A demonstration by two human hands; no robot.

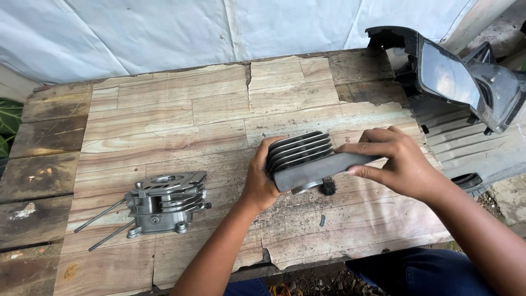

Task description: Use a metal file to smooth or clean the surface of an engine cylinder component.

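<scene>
A finned grey metal engine cylinder (300, 151) stands tilted on the wooden table (181, 115), right of centre. My left hand (262, 176) grips its left side, fingers curled over the fins. My right hand (399, 161) holds a flat grey brush (323, 169) laid across the front of the cylinder, with dark bristles (328, 188) showing just below it. A second grey engine part (164, 203), a cylinder head with two long studs (101, 225) pointing left, lies at the table's front left, apart from both hands.
A black plastic vehicle body panel (466, 77) and ribbed grey plastic cover (471, 148) sit beyond the table's right edge. White tarpaulin (164, 27) hangs behind. The table's laminate surface is cracked and peeling near the front edge (263, 255). Green leaves (6, 126) show at far left.
</scene>
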